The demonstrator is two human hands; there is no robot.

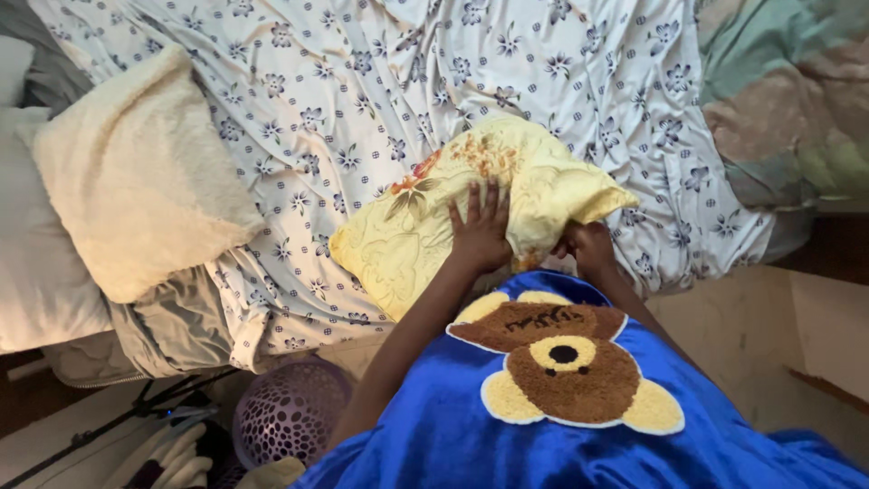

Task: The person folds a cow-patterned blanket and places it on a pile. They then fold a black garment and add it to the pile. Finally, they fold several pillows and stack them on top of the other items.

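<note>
Person leans over a bed, both hands on a yellow pillow (425, 226) with an orange-and-brown flower print, lying near the bed's front edge on the white floral bedsheet (362, 81). Left hand (480, 231) lies flat on top of the pillow, fingers spread apart and pressing into the fabric, palm down. Right hand (588, 249) is at the pillow's lower right corner, fingers curled in and partly tucked under the fabric; looks like it pinches the pillow's edge, but the exact grip is hidden, so cannot tell for sure. The pillow is bunched up and folded over at the right hand, its top right corner sticking out toward the right. The person wears a shiny blue garment (453, 426) with a brown and yellow teddy-bear patch (561, 367). A cream fleece cushion (136, 172) sits well apart on the left of the bed, beside a white pillow (36, 272). A crumpled green and brown blanket (787, 100) lies top right. A purple perforated basket (290, 407) stands on the floor below the bed edge.
</note>
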